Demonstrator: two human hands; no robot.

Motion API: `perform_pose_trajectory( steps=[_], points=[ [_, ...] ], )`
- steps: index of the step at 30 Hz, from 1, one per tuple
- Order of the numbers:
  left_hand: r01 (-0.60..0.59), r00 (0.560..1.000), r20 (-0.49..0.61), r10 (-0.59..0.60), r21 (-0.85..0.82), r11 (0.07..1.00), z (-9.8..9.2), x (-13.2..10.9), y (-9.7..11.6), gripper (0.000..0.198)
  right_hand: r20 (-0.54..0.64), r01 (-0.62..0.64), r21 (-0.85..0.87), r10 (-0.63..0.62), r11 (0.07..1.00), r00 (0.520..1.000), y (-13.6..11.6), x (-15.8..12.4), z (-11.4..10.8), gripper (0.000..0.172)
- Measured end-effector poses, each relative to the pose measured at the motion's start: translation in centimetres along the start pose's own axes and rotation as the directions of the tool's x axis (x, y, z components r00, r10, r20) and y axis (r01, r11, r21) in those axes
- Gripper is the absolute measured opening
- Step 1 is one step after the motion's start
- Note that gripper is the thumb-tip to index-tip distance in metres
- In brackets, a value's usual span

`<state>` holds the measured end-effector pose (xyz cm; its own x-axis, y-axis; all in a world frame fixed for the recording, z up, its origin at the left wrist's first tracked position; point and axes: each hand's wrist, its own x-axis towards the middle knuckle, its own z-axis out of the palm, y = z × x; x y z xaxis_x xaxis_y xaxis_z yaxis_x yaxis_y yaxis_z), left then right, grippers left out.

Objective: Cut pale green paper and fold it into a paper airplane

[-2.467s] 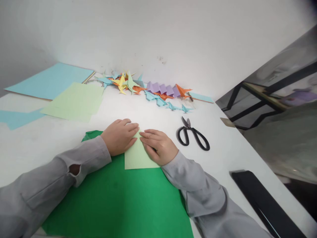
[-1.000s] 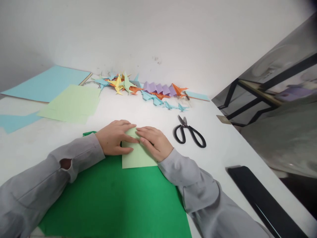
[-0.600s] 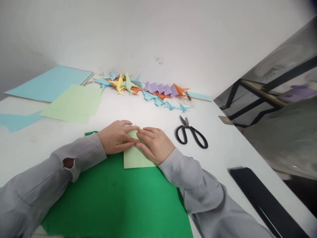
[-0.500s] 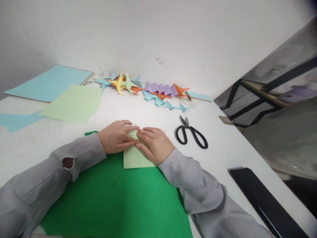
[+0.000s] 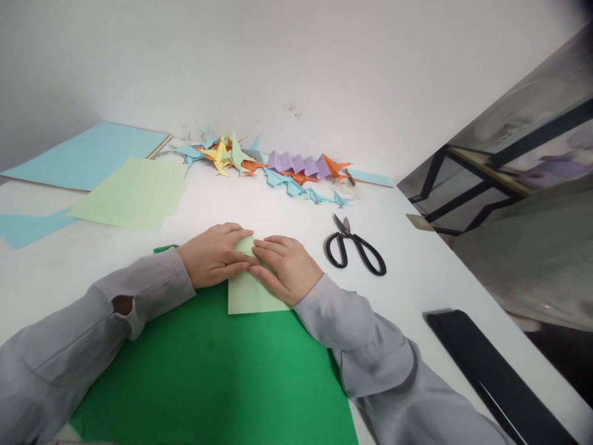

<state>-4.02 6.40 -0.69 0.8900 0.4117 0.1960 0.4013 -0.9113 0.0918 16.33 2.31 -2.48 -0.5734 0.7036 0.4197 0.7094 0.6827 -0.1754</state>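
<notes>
A small pale green folded paper lies on a large dark green sheet near the table's front. My left hand rests flat on its left part, fingers stretched out and pressing down. My right hand lies flat on its right part, fingertips meeting the left hand's over the paper's top. Most of the paper's upper half is hidden under both hands. Grey sleeves cover both arms.
Black scissors lie right of my hands. A row of folded paper figures runs along the wall. A pale green sheet and blue sheets lie at the left. A black flat object sits near the table's right edge.
Both hands stay pressed on the pale green paper. My right fingers have slid slightly left across it, and the left fingers have shifted a little. Nothing else has moved.
</notes>
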Motion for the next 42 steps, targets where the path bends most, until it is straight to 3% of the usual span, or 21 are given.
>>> perform_pose_trajectory(
  steps=[10,17,21,26,35,42],
  points=[
    [-0.003,1.000,0.006,0.003,-0.037,0.999,-0.1,0.4,0.0,0.039,-0.063,-0.017,0.140,0.026,0.990,0.998,0.7,0.4,0.2,0.036],
    [-0.031,1.000,-0.003,0.031,-0.076,0.997,0.1,0.4,-0.7,0.043,0.038,-0.083,0.051,0.082,0.995,0.996,-0.5,0.7,-0.3,0.039],
    [0.019,1.000,-0.023,-0.019,-0.010,1.000,0.7,0.6,-1.2,0.042,0.057,-0.163,0.007,0.162,0.987,0.985,-1.0,1.3,-0.2,0.040],
    [0.164,0.986,0.012,-0.168,0.141,0.976,0.6,1.0,-1.2,0.038,0.086,-0.212,-0.052,0.216,0.976,0.973,-1.0,2.0,0.0,0.045],
    [0.210,0.977,-0.001,-0.214,0.192,0.959,0.3,1.7,-0.5,0.040,0.060,-0.136,-0.101,0.142,0.986,0.988,-0.5,2.1,0.3,0.055],
    [0.170,0.983,0.033,-0.181,0.209,0.963,0.5,1.4,-1.0,0.044,0.025,-0.039,-0.114,0.042,0.993,0.999,-0.2,-0.2,-0.1,0.051]
  ],
)
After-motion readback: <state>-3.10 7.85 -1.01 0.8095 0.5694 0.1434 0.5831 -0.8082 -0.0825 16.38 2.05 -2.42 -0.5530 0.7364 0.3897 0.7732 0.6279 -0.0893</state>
